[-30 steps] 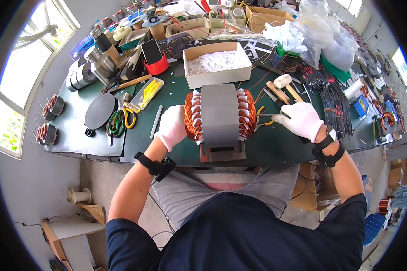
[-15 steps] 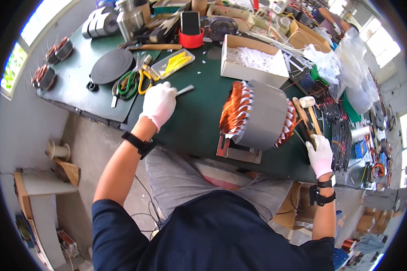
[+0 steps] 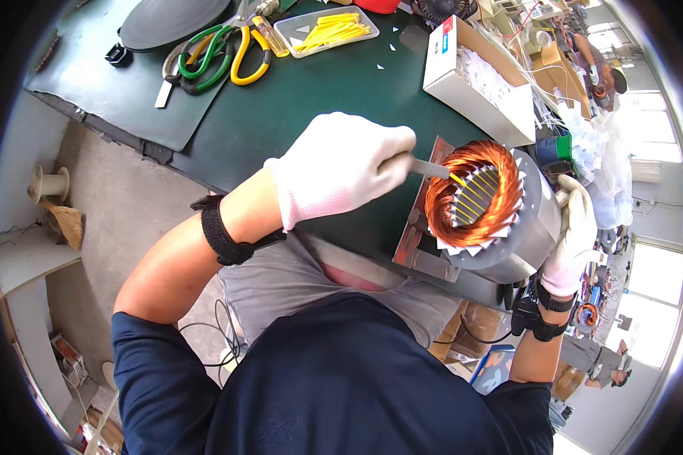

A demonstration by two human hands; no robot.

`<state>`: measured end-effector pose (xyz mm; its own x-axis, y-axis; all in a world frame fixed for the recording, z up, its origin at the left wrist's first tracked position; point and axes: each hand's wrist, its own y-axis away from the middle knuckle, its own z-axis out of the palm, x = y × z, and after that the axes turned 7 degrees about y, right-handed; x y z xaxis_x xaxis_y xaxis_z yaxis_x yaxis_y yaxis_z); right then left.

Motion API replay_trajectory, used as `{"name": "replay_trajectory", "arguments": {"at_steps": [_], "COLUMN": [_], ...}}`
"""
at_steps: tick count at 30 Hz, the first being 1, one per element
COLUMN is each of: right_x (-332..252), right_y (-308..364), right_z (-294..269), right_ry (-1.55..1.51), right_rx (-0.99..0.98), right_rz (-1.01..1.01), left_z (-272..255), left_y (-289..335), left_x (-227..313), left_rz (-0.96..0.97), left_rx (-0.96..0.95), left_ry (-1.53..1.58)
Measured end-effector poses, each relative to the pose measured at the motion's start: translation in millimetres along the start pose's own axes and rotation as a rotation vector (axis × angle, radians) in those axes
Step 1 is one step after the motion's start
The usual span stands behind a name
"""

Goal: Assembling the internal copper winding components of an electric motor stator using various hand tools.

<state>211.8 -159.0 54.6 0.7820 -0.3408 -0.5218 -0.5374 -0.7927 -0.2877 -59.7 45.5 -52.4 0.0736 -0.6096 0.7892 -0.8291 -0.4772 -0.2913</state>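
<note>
My left hand (image 3: 353, 167), in a white glove, is closed around a flat grey strip-like tool (image 3: 432, 169). The tool's end reaches the upper left edge of the copper winding (image 3: 438, 196) of a motor stator (image 3: 535, 224). White insulating paper tips ring the winding, and yellow strips line the bore. The stator lies tilted, its open end facing up and to the left. On its right side my gloved right hand (image 3: 573, 239) grips the grey outer shell, with the fingers partly hidden behind it. A flat metal stand (image 3: 425, 258) sits below the stator's left side.
Green-handled scissors (image 3: 205, 61), yellow-handled cutters (image 3: 252, 64) and a clear tray (image 3: 322, 47) of yellow strips lie at the far left. A white box (image 3: 478, 83) of paper pieces stands beyond the stator. Two other people are at a distance on the right.
My left hand has brought the flat tool right, to the winding. My right hand has gone from the mallet handles to the stator, which is now turned with its open end showing.
</note>
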Motion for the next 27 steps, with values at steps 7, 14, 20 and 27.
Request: {"name": "replay_trajectory", "arguments": {"at_steps": [7, 14, 20, 27], "right_x": [21, 28, 24, 39], "right_y": [-5, -10, -9, 17], "right_z": [8, 0, 9, 7], "right_ry": [0.294, 0.453, 0.222, -0.3], "right_rx": [-0.11, -0.179, -0.12, 0.141], "right_rz": [-0.38, -0.532, -0.405, -0.051], "left_z": [2, 16, 14, -5], "left_y": [-19, -40, -45, -25], "left_x": [-8, 3, 9, 0], "left_rz": [0.078, 0.238, 0.238, 0.262], "left_rx": [-0.028, 0.003, -0.059, 0.083], "left_ry": [0.007, -0.104, -0.18, -0.297]}}
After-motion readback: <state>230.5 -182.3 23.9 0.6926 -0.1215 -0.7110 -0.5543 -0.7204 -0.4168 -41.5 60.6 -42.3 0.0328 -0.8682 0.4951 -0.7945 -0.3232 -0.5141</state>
